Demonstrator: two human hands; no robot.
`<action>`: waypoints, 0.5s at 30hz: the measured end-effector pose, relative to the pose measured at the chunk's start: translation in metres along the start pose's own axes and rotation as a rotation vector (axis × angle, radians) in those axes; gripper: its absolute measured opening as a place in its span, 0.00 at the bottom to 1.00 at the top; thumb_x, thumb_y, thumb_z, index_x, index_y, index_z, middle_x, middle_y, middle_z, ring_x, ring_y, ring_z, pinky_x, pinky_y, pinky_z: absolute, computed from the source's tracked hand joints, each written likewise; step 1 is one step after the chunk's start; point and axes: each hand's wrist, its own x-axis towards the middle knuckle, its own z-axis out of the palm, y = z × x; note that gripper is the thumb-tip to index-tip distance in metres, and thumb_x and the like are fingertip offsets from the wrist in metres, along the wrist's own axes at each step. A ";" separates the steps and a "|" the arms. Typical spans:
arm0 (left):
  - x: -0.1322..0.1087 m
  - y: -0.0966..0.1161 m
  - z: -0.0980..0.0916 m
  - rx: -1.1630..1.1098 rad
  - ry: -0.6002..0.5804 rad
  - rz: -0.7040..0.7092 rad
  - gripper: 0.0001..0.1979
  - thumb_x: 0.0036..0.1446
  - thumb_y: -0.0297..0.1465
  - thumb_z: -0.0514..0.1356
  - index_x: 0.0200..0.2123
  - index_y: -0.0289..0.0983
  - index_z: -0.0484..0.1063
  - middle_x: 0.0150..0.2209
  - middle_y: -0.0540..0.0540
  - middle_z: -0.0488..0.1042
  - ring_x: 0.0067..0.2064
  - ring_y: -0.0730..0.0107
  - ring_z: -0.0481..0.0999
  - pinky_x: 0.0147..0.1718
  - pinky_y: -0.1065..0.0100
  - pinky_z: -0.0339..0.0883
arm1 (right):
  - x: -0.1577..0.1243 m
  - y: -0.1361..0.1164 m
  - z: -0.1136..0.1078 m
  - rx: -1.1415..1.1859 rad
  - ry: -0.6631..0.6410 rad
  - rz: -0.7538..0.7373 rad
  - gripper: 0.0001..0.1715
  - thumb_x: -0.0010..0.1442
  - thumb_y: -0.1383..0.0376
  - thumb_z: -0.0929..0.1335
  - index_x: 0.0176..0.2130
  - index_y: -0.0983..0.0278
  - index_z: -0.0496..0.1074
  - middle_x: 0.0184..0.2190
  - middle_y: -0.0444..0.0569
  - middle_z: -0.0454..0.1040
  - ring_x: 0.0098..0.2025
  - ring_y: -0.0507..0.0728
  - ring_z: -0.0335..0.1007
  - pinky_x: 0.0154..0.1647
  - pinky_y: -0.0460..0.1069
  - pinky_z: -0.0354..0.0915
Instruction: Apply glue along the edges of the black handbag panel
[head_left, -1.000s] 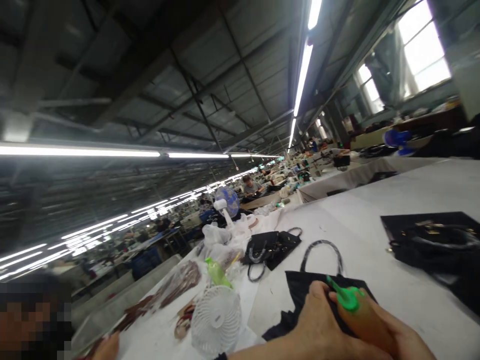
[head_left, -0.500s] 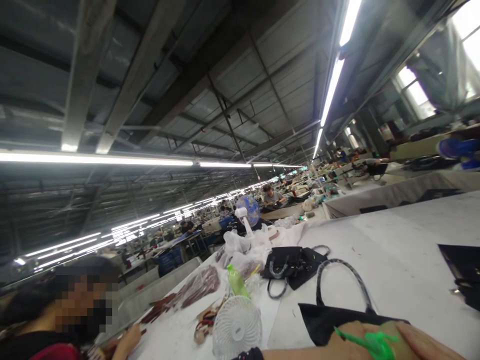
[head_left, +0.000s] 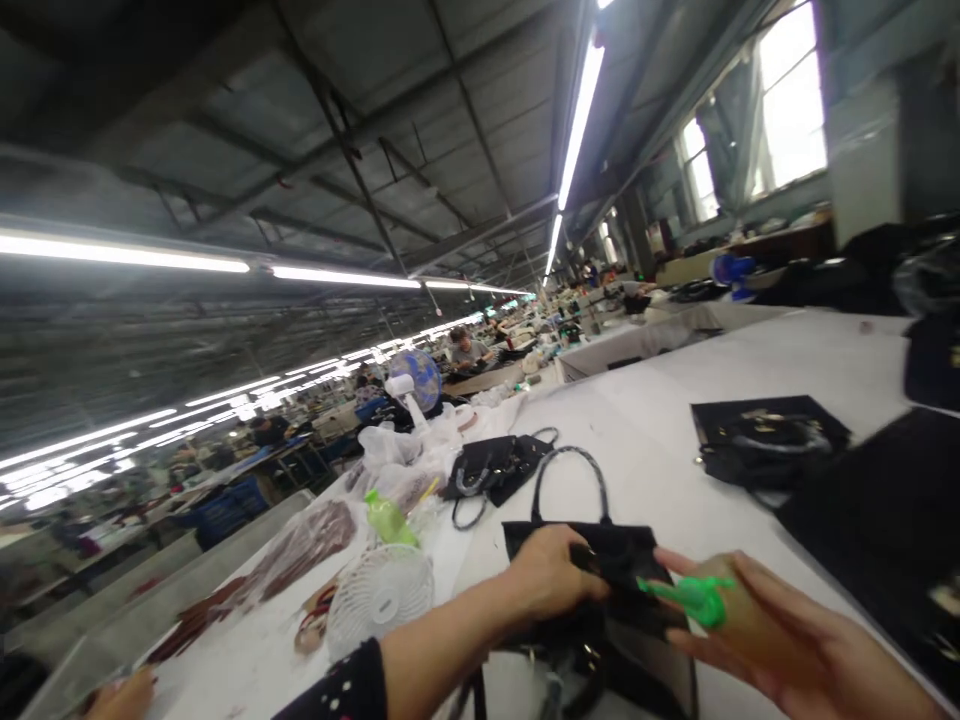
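A black handbag (head_left: 630,540) with a raised loop handle (head_left: 574,455) lies on the white-covered table in front of me. My left hand (head_left: 555,575) is closed over its upper part, fingers curled down and fingertips partly hidden. At the bag's right edge, my right hand (head_left: 780,620) has its fingers stretched and apart, the tips touching or just beside the bag. A bright green strip (head_left: 697,600) is on the fingers of that hand; blur hides how it is fastened. Dark straps and metal fittings show at the bag's lower part.
A small white fan (head_left: 382,600) and a green bottle (head_left: 390,520) stand left of the bag. Beyond lie another black handbag (head_left: 491,465) and clear plastic wrapping (head_left: 390,445). More black bags (head_left: 769,435) lie at right. Another person's hand (head_left: 124,695) shows at lower left.
The view has swung right and down, bringing the black bag and both my hands into fuller view. The co-worker at left has mostly left the picture.
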 end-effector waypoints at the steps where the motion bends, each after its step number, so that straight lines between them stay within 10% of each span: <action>1: 0.000 0.001 -0.006 0.000 0.073 0.002 0.06 0.41 0.28 0.64 0.27 0.37 0.72 0.23 0.53 0.67 0.27 0.71 0.66 0.27 0.70 0.60 | -0.010 -0.006 0.000 0.017 0.043 -0.026 0.16 0.56 0.60 0.73 0.45 0.61 0.79 0.59 0.53 0.71 0.59 0.72 0.67 0.51 0.65 0.73; 3: 0.002 0.003 -0.018 0.026 0.141 0.055 0.03 0.47 0.28 0.60 0.28 0.37 0.68 0.24 0.53 0.66 0.27 0.72 0.65 0.28 0.71 0.58 | -0.025 -0.014 -0.003 0.012 0.156 -0.090 0.19 0.53 0.61 0.75 0.46 0.58 0.77 0.54 0.52 0.75 0.51 0.71 0.74 0.33 0.59 0.78; 6: 0.007 0.007 -0.026 0.177 0.220 0.073 0.03 0.53 0.30 0.56 0.28 0.38 0.63 0.25 0.54 0.64 0.29 0.72 0.64 0.30 0.70 0.56 | -0.035 -0.013 -0.009 -0.018 0.216 -0.166 0.32 0.51 0.60 0.77 0.55 0.51 0.72 0.40 0.49 0.79 0.27 0.56 0.73 0.10 0.42 0.59; 12: 0.023 0.007 -0.020 0.306 0.259 0.127 0.11 0.59 0.41 0.55 0.33 0.39 0.61 0.29 0.53 0.66 0.35 0.68 0.67 0.34 0.69 0.57 | -0.031 0.010 -0.023 -0.004 0.291 -0.217 0.39 0.50 0.52 0.76 0.59 0.40 0.65 0.30 0.39 0.73 0.15 0.45 0.55 0.09 0.36 0.45; 15: 0.026 0.008 -0.019 0.321 0.203 0.119 0.29 0.40 0.51 0.69 0.37 0.40 0.62 0.31 0.53 0.68 0.35 0.66 0.68 0.32 0.69 0.57 | -0.033 0.009 -0.024 -0.009 0.339 -0.225 0.37 0.47 0.51 0.77 0.56 0.45 0.69 0.32 0.41 0.75 0.17 0.45 0.57 0.09 0.37 0.46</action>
